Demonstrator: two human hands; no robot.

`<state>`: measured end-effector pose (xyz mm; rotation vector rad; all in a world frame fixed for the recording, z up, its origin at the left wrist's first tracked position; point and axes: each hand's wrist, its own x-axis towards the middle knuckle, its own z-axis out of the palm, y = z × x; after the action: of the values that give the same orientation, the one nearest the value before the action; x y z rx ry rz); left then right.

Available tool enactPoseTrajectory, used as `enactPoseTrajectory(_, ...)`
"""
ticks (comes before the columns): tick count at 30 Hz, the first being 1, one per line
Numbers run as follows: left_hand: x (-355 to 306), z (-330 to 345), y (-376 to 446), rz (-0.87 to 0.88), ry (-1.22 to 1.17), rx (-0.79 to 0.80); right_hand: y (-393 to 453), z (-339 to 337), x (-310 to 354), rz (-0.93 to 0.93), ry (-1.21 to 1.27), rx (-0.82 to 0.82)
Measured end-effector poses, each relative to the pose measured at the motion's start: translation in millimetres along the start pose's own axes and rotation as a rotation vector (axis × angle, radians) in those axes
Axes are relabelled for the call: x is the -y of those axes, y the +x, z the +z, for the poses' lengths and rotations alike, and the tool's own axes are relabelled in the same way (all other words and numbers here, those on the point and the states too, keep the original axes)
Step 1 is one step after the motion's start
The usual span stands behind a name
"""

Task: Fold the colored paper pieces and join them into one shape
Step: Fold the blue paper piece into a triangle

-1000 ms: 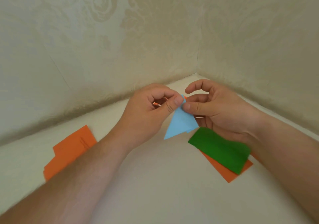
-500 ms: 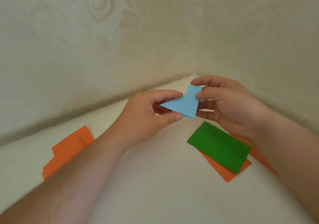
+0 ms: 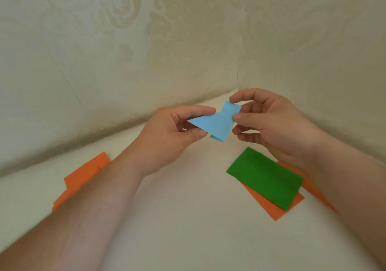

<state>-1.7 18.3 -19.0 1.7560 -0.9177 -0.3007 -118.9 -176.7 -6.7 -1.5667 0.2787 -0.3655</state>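
Observation:
A folded light-blue paper piece is held in the air above the white surface, near the corner of the walls. My left hand pinches its pointed left end between thumb and forefinger. My right hand pinches its squarish right tab between thumb and forefinger. A green folded rectangle lies on the surface below my right hand, on top of an orange sheet.
More orange paper lies at the left, partly hidden by my left forearm. Patterned beige walls close the surface in at the back and the right, meeting in a corner behind the hands.
The blue piece was turned from hanging point-up to lying sideways and lifted a little. My right hand shifted its pinch onto the piece's right tab.

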Motion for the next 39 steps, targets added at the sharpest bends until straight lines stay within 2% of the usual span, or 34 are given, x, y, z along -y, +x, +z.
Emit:
enactPoseTrajectory(6, -2, 5, 1, -0.038, -0.048, -0.116, -2, 4, 0, -0.021, -0.100, 0.042)
enactPoseTrajectory(14, -4, 5, 2, -0.014, -0.144, -0.125, -4, 8, -5, -0.066, -0.288, 0.017)
enactPoseTrajectory(18, -7, 6, 1, -0.010, -0.192, -0.120, -6, 8, -4, -0.217, -0.452, -0.019)
enactPoseTrajectory(22, -9, 7, 3, -0.025, -0.291, -0.133, -13, 7, -3, -0.274, -0.361, 0.067)
enactPoseTrajectory(28, -11, 9, 3, -0.066, -0.424, -0.141, -12, 9, -4, -0.334, -0.334, 0.111)
enactPoseTrajectory(33, -12, 11, 2, -0.087, -0.416, -0.173, -11, 8, -8, -0.370, -0.303, 0.157)
enactPoseTrajectory(39, -12, 7, 3, -0.132, -0.410, -0.204, -12, 7, -9, -0.270, -0.312, 0.291)
